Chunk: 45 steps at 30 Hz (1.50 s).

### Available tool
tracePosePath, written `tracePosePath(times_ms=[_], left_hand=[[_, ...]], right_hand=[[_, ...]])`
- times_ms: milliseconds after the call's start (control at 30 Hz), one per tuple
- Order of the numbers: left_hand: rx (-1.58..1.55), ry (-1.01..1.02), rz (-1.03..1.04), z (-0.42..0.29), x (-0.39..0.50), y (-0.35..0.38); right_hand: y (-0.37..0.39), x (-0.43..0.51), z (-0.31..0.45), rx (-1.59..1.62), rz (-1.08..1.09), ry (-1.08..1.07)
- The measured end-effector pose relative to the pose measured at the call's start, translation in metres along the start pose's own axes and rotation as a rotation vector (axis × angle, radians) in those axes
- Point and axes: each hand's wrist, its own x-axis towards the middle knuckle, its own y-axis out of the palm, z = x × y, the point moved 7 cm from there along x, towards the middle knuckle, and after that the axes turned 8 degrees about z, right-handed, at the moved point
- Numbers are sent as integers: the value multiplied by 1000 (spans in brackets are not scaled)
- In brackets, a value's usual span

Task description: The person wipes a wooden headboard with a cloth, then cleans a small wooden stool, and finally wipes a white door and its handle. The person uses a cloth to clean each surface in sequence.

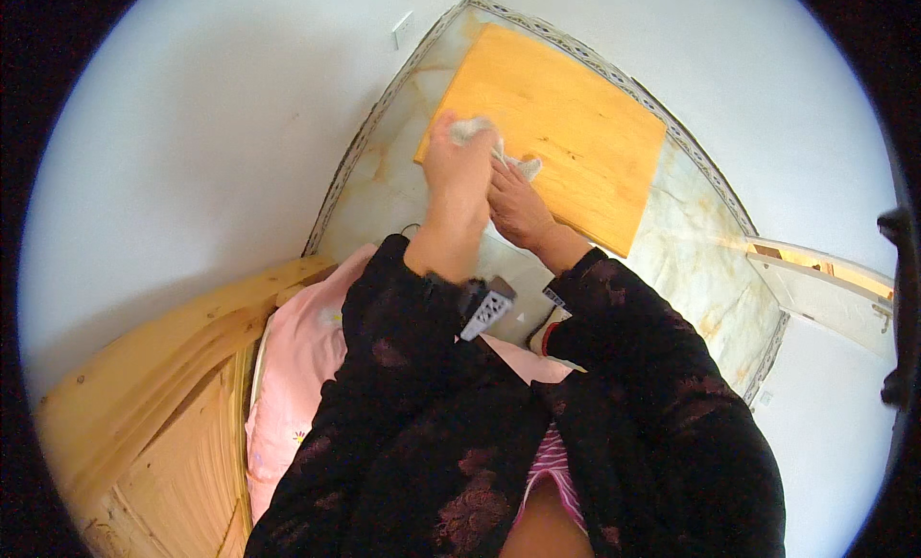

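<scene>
Both my hands are over the near left part of a square yellow wooden tabletop (pixel 568 112). My left hand (pixel 460 162), blurred, has its fingers around a crumpled whitish cloth (pixel 471 130). Close beside it, my right hand (pixel 519 204) holds the lower right part of the same cloth, and a loose end sticks out past its fingertips. The fingers of the right hand are partly covered by the cloth. Black sleeves with dark red patches reach down to both wrists.
To the left stands a wooden bed frame (pixel 165 364) with pink bedding (pixel 302 356) beside it. Marble-patterned floor tiles (pixel 705 270) with a decorative border meet white walls (pixel 180 126). At the right is a white door (pixel 813 288). Part of a shoe (pixel 540 336) shows below my sleeves.
</scene>
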Motion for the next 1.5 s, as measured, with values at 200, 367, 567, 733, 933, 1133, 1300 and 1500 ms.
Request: tracePosePath(times_ms=[200,367,567,733,933,1133,1300,1500], left_hand=[[511,80,-239,27,42,-86],[1304,363,-17,35,68,-67],[1231,207,111,34,81,-63],[1167,328,35,11,72,-66],[1054,153,81,26,76,-62],[1040,6,64,48,86,-72],[807,46,-88,41,92,-86],[896,16,28,41,94,-79]], right_hand=[[-39,11,-122,-337,-106,128],[-59,96,-236,-366,-153,319],[28,171,-131,-290,269,133],[12,79,1,60,45,-242],[-12,68,-59,200,155,-183],[-18,140,-150,-310,-142,130],[16,85,-13,45,-18,-217],[-18,-46,-29,-43,65,-33]])
